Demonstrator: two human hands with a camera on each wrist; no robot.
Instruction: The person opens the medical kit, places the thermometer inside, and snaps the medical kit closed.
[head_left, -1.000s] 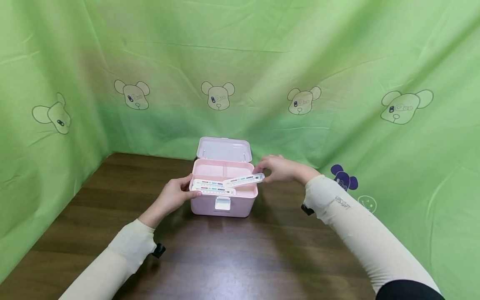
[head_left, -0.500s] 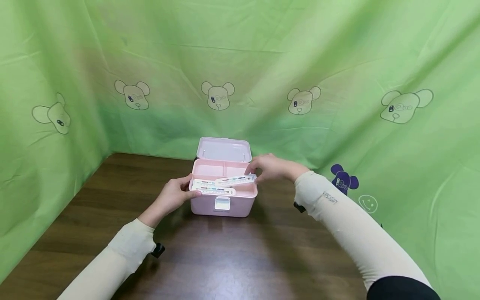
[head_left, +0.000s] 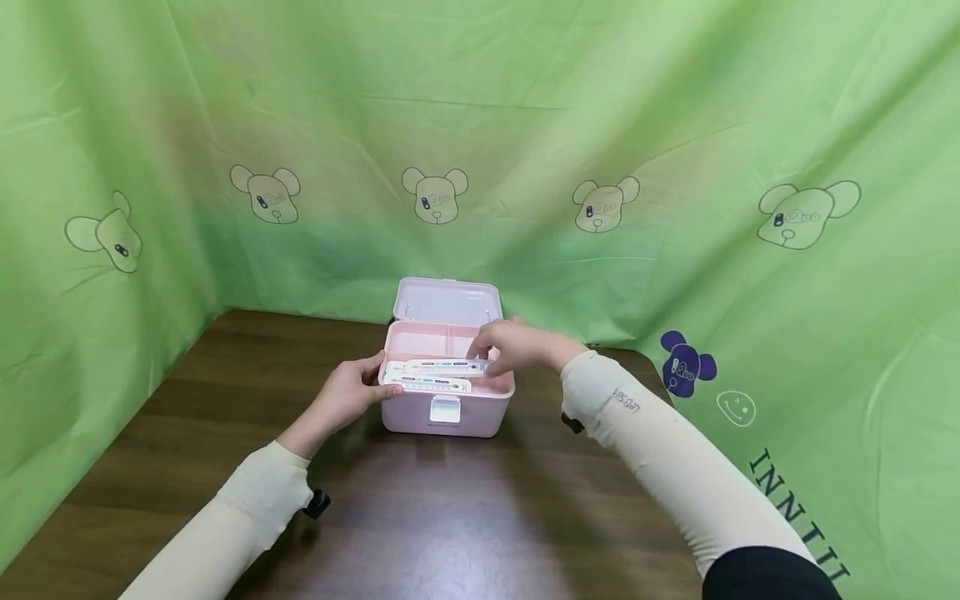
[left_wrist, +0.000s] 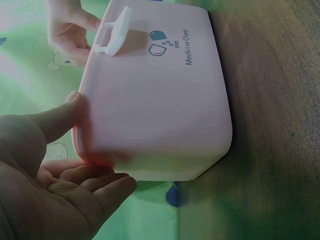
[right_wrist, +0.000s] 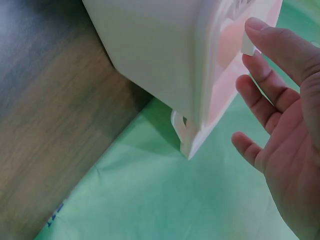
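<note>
A pink medicine chest point(head_left: 405, 414), lettered "Medicine Chest" in the left wrist view, stands on the table with its lid raised. My left hand point(head_left: 345, 396) holds its left front corner, thumb on the front rim and fingers along the side. Over the front compartment, my right hand point(head_left: 519, 344) pinches the right end of a slim white printed case point(head_left: 442, 366) between thumb and fingers. That end shows as a white tip point(right_wrist: 247, 45) in the right wrist view. Another slim white case point(head_left: 427, 383) lies along the front rim, and a further one is mostly hidden behind the held case.
The raised lid point(head_left: 447, 302) leans back near the green curtain point(head_left: 322, 100). A white latch point(head_left: 446, 409) hangs on the chest's front. A divider point(head_left: 448, 340) splits the rear of its pink insert. The brown wooden table point(head_left: 420, 517) extends towards me.
My right hand has moved left and slightly down with the white case, which has gone from tilted to nearly level beside the others. My left hand stays on the chest's corner.
</note>
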